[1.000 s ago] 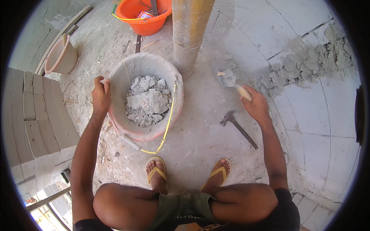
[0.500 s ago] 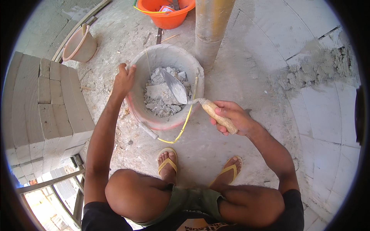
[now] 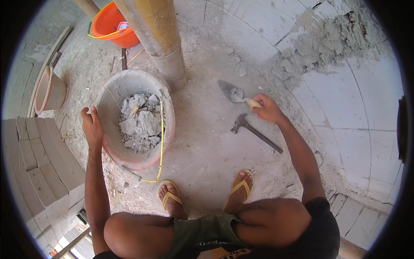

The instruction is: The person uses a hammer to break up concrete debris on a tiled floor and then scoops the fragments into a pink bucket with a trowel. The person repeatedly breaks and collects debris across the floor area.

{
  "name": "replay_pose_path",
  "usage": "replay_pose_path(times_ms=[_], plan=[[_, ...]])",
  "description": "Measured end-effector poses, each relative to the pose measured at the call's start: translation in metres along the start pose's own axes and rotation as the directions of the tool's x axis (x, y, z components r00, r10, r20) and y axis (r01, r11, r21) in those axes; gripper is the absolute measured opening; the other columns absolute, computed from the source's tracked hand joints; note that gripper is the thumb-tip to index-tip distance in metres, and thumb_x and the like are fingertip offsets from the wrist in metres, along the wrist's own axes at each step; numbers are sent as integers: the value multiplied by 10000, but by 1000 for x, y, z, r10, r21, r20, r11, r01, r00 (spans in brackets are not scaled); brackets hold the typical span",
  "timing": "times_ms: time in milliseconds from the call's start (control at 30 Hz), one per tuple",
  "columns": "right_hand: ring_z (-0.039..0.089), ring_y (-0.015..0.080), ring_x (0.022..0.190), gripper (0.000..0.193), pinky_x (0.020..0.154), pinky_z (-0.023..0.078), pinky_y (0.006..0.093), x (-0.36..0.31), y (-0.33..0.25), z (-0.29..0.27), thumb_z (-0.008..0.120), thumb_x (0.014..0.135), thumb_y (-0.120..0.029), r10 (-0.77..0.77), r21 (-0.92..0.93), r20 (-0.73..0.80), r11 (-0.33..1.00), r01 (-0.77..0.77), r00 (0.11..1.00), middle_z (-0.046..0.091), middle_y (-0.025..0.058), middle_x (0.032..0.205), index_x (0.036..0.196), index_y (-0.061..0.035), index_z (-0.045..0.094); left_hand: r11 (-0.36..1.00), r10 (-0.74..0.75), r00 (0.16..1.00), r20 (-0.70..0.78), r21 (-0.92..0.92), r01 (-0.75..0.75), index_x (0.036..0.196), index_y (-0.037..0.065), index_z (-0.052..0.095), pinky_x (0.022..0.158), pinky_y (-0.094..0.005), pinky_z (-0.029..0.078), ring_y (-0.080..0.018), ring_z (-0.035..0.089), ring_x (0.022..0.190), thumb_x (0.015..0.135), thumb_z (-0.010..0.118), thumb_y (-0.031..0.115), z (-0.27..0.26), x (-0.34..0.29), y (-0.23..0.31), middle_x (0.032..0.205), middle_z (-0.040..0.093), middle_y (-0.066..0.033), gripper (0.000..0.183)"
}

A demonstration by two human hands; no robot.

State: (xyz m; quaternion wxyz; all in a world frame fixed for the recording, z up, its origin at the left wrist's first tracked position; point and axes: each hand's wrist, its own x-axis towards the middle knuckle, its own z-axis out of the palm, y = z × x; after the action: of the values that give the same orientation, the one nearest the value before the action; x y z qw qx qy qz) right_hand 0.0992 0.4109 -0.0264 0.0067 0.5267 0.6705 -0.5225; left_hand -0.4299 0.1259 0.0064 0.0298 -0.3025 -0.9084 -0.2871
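My right hand (image 3: 268,108) is closed round the wooden handle of a pointed trowel (image 3: 226,90), low over the floor to the right. A small grey lump lies on its blade, near the handle end. Just below the trowel, a hammer (image 3: 258,136) with a dark handle lies on the floor. My left hand (image 3: 92,126) is at the left side of a mortar-crusted bucket (image 3: 166,108), its thumb and fingers a little apart; whether it touches the rim I cannot tell. Broken grey mortar chunks (image 3: 144,123) fill the bucket's bottom, and its yellow handle hangs down on the near side.
A thick bamboo post (image 3: 161,43) stands just behind the bucket. Beyond are an orange bucket (image 3: 125,41) and a smaller dusty bucket (image 3: 51,97). Stacked pale blocks (image 3: 51,172) rise at the left. A block wall (image 3: 345,108) with crumbly mortar (image 3: 332,39) runs along the right.
The trowel has moved from above the bucket to the right, over the floor, and now carries a lump. My view has shifted right, and the hammer has come into sight. The left hand's fingers have loosened.
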Motion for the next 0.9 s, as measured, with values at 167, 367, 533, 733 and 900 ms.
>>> replay_pose_path(times_ms=[167,367,533,733,900], plan=[[591,118,613,322,556,480,291,44,11,-17,713,876,-137,-103,14,-26,995,103,994,691,93,913,1144,-28,571,1000,5,1000,-3,9,-5,1274,-36,479,707,-459,454,-347,595,729,1030,484,377,5,6,-3,768,604,-201,480],[591,117,617,274,556,476,297,70,-5,-24,714,877,-135,-81,4,-73,997,81,994,694,80,893,1106,-32,603,999,-40,994,102,34,37,1296,-36,471,809,-451,473,-407,629,889,1036,453,425,-5,7,-1,949,634,-292,529],[590,112,609,250,554,471,292,57,9,7,707,885,-143,-128,-28,-177,992,125,976,689,72,867,1088,-29,617,1000,27,999,40,9,-27,1277,-29,481,730,-452,464,-368,608,760,1034,467,397,1,5,-4,812,615,-230,491],[590,123,620,256,565,472,283,37,3,-8,686,906,-162,-8,66,-128,998,16,992,677,73,852,1103,-15,613,999,30,999,18,-23,-30,1264,-23,492,707,-449,463,-345,605,723,1034,474,381,1,4,-3,780,612,-201,465],[593,126,630,259,567,485,297,39,7,-5,681,912,-174,-111,-3,-211,994,113,971,681,78,868,1106,-11,629,998,36,999,2,-58,-36,1256,-17,499,718,-446,464,-342,607,741,1035,473,380,5,5,-10,794,614,-200,456]])
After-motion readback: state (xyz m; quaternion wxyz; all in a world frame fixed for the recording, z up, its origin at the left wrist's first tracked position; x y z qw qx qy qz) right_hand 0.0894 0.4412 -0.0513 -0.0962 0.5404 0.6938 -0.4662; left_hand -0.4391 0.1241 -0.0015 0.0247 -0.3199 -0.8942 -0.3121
